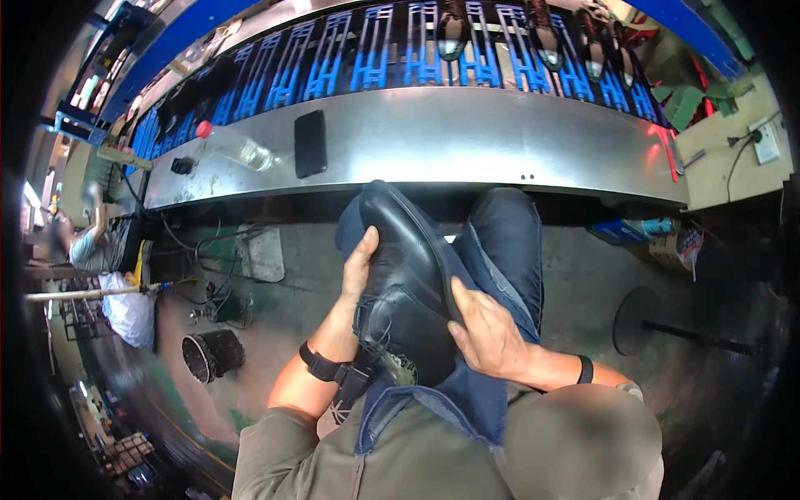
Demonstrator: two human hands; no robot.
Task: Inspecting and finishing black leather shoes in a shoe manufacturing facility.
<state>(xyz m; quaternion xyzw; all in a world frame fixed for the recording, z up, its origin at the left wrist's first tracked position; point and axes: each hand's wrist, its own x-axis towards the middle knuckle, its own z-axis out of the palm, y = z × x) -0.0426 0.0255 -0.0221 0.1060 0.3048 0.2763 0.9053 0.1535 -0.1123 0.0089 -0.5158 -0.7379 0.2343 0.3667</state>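
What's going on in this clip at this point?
A seated person holds a black leather lace-up shoe on their lap, over a blue denim apron. The left hand grips its side, and the right hand presses along the sole edge. Ahead, more shoes ride a blue-racked conveyor; a black phone lies on its steel ledge.

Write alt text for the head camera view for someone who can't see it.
A seated person holds a black leather shoe on their lap, left hand on its side, right hand on its sole edge. Ahead, a metal bench holds a phone and plastic bottle.
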